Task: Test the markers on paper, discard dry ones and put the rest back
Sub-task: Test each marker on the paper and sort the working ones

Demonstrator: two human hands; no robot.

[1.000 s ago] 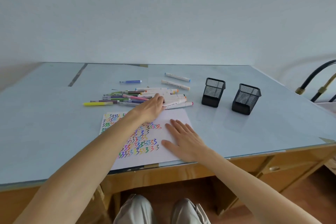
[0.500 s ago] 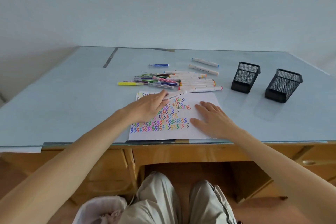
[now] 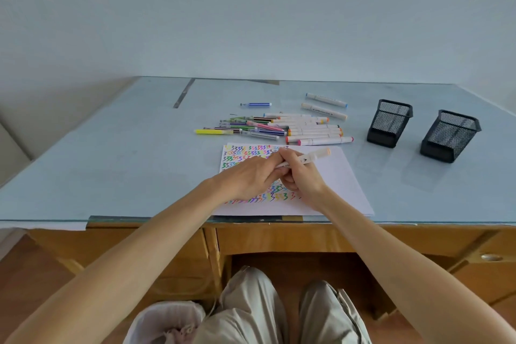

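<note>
White marker [image 3: 308,158], peach cap, tilted above paper [image 3: 339,176]; paper scribble-covered; marker pile [image 3: 282,128] behind paper; two mesh holders [image 3: 389,123] right of paper.

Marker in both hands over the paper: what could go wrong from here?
Both hands grip the marker above the paper; a pulled cap might slip and roll off the desk edge. No hand pins the paper, so it could shift when testing starts.

Both hands hide the near end of the white marker with the peach cap [image 3: 312,157]; its barrel print is unreadably small.
</note>
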